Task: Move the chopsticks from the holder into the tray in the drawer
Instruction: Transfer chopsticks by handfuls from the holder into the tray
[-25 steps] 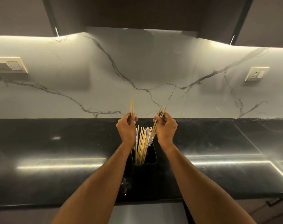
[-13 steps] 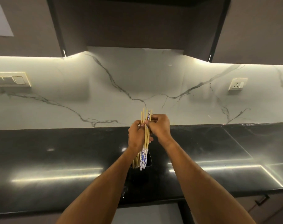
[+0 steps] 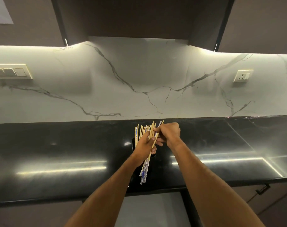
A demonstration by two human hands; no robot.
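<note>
My left hand grips a bundle of bamboo chopsticks with blue-and-white patterned ends, held tilted above the counter, patterned ends pointing down toward me. My right hand pinches the upper ends of the same bundle. Behind my left hand, several more chopsticks stand upright in the black holder, which is mostly hidden by my hand and hard to tell from the dark counter. No tray is visible; a grey panel below the counter edge may be the drawer.
The glossy black countertop runs the full width, backed by a white marble wall. A switch plate is on the left, a socket on the right. Dark cabinets hang overhead. A cabinet handle sits lower right.
The two separate handfuls were joined into one bundle, lifted out of the holder, and are now tilted with the patterned ends toward me. Both hands sit lower in view, the camera having tilted up.
</note>
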